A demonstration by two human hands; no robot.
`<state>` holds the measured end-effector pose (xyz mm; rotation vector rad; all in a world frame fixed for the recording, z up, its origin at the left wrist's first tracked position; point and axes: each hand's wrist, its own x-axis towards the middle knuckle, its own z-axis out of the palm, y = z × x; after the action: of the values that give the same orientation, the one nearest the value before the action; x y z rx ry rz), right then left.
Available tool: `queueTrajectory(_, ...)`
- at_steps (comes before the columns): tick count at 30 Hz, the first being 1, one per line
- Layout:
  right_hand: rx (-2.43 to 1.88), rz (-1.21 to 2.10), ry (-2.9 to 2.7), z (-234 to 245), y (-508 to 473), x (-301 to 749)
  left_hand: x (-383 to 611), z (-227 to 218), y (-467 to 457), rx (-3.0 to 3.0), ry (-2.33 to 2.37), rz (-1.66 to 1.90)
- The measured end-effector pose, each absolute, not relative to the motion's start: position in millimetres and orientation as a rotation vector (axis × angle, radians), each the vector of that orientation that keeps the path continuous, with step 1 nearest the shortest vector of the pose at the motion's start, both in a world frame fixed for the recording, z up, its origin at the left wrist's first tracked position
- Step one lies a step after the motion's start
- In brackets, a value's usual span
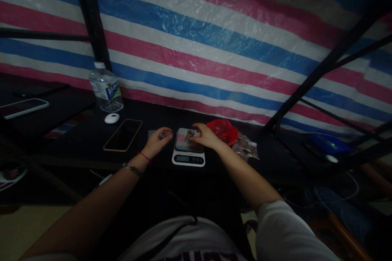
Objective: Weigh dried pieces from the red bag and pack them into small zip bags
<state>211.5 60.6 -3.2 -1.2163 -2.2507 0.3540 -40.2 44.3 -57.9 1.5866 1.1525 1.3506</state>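
Observation:
A white kitchen scale (188, 160) with a dark display stands at the table's front edge. On its shiny platform sits a small heap of brownish pieces (190, 134), too small to name. My right hand (206, 136) reaches over the platform from the right, thumb and fingers apart beside the heap. Left of the scale, my left hand (155, 143) has its fingers curled round a clear plastic bag (165, 134), mostly hidden. Behind my right wrist lies an open red plastic bag (225, 129) with brownish bits inside. Next to it are clear packets (246, 147) with similar contents.
A phone (123, 135) lies left of my left hand, a white mouse-like object (112, 118) and a clear bottle (106, 89) behind it. Another phone (24, 107) is at far left. Dark metal posts (92, 16) and a striped sheet (199, 49) bound the black table.

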Motion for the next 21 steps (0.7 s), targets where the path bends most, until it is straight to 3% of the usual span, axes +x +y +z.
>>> queueTrajectory(15, -1.296, 0.437, -2.189, -5.1, 44.2, 215.4, -42.6, -62.2, 47.4, 1.617, 1.169, 1.339)
queueTrajectory(21, -1.213, 0.166, -2.051, 17.1, 40.1, 242.8, -43.5, -59.1, 45.3, 1.640, 1.152, 1.316)
